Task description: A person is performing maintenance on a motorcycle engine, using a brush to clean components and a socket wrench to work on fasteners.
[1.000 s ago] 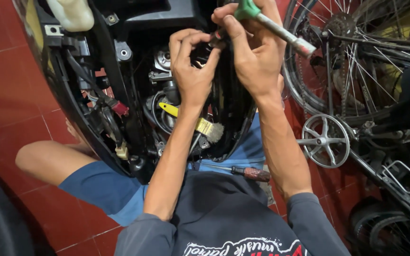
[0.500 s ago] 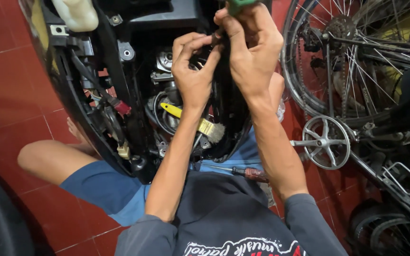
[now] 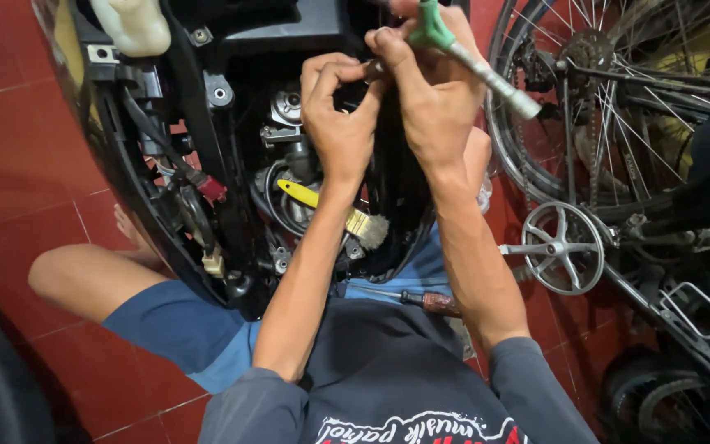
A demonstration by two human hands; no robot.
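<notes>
My left hand (image 3: 338, 123) reaches into the open black body of a scooter (image 3: 232, 140), its fingers pinched on a small part near the top of the engine bay. My right hand (image 3: 429, 90) is right beside it, gripping a green-handled tool (image 3: 462, 53) whose grey metal shaft points out to the right. The fingertips of both hands meet at the same small spot, which they hide. A yellow-handled brush (image 3: 330, 205) lies in the engine bay under my left forearm.
A screwdriver with a dark red handle (image 3: 429, 301) lies on my lap. A bicycle with its spoked wheel (image 3: 610, 90) and chainring (image 3: 564, 247) stands close on the right. A white reservoir (image 3: 133, 25) sits top left. Red tiled floor (image 3: 10, 164) lies left.
The right hand shifted slightly, so the green tool's shaft shows again, pointing right. Both hands stay at the same spot in the engine bay.
</notes>
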